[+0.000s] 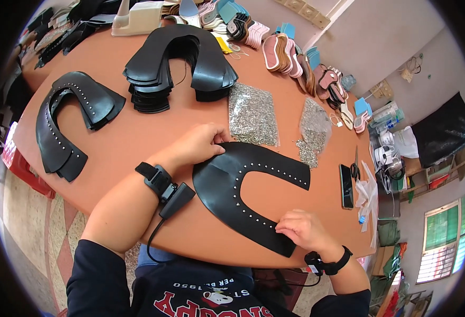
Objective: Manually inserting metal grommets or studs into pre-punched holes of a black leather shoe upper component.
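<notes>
touching black u-shaped piece [219,187] (inner edge studded): left hand [203,142], right hand [302,229]

Left forearm [118,216]: bare below the dark left sleeve [99,277], extended forward and inward from the lower left. Left hand [207,141]: farther from the torso than the right hand [302,229], fingers curled, thumb extended forward beneath them. Right forearm [348,274]: bent inward from the lower right, angled forward and left. Right hand: knuckles up, fingers bent, fingertips directed left. Closure of either grip: not determinable.
</notes>
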The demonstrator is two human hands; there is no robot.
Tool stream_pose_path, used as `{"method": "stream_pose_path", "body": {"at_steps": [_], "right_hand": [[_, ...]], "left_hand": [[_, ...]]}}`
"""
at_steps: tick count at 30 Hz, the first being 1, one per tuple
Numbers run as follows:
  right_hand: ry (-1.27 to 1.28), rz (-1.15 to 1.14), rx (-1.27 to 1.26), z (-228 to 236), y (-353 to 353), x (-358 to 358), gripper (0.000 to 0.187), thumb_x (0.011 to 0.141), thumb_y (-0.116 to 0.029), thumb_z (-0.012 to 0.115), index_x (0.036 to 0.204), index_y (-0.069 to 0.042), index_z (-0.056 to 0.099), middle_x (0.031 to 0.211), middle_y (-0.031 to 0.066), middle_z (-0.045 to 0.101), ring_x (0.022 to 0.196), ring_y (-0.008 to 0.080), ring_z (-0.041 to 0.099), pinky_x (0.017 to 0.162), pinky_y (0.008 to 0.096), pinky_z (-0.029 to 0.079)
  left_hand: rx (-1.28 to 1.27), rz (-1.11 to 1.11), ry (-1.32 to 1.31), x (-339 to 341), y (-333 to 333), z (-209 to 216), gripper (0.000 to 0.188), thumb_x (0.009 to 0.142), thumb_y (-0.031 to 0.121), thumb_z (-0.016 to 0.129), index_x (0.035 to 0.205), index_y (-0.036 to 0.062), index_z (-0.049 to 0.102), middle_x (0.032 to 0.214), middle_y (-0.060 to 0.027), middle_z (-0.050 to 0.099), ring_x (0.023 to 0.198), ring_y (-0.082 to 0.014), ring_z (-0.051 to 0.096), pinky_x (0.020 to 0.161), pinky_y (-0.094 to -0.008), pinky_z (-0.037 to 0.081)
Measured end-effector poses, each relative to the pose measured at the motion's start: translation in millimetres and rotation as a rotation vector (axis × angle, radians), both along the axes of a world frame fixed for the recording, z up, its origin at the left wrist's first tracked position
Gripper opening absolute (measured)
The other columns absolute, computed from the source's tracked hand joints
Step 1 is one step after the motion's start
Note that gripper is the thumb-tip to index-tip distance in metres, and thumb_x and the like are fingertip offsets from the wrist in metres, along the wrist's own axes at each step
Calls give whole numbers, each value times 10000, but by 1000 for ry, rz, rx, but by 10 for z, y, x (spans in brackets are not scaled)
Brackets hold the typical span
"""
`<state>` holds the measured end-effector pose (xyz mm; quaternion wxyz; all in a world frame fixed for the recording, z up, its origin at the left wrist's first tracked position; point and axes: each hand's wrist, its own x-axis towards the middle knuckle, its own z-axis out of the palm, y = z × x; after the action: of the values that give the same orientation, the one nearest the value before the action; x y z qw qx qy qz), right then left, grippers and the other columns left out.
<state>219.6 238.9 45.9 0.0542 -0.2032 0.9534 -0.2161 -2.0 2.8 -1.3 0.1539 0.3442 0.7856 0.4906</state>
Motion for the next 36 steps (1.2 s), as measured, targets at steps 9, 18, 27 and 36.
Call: {"method": "stream_pose_path", "body": {"at_steps": [9,18,27,36], "right_hand": [[-474,-181,82,115,2,-328,201,688,-186,727,703,-54,576,634,92,601,587,258,587,537,347,437],[-184,-379,-50,269,437,-912,113,763,-152,651,800,-45,662,667,112,614,644,215,607,596,339,468],[189,-614,244,-334,888,-1599,151,732,-166,650,862,-96,679,837,107,636,755,301,613,678,391,487],[-130,-297,-197,248,427,-920,72,758,-82,636,812,-35,639,785,105,592,728,287,580,641,352,468]], "left_hand": [[-37,10,17,4,18,47,216,688,49,680,897,35,626,738,-85,607,685,-208,589,615,-320,475],[-45,34,70,-26,-15,-32,215,674,71,692,876,35,624,760,-104,624,713,-246,606,647,-343,485],[-13,7,101,31,7,-5,226,690,56,685,907,42,622,754,-98,615,703,-236,594,637,-339,477],[-38,32,19,-48,19,-73,207,684,79,699,861,22,607,716,-85,586,657,-204,568,595,-327,465]]}}
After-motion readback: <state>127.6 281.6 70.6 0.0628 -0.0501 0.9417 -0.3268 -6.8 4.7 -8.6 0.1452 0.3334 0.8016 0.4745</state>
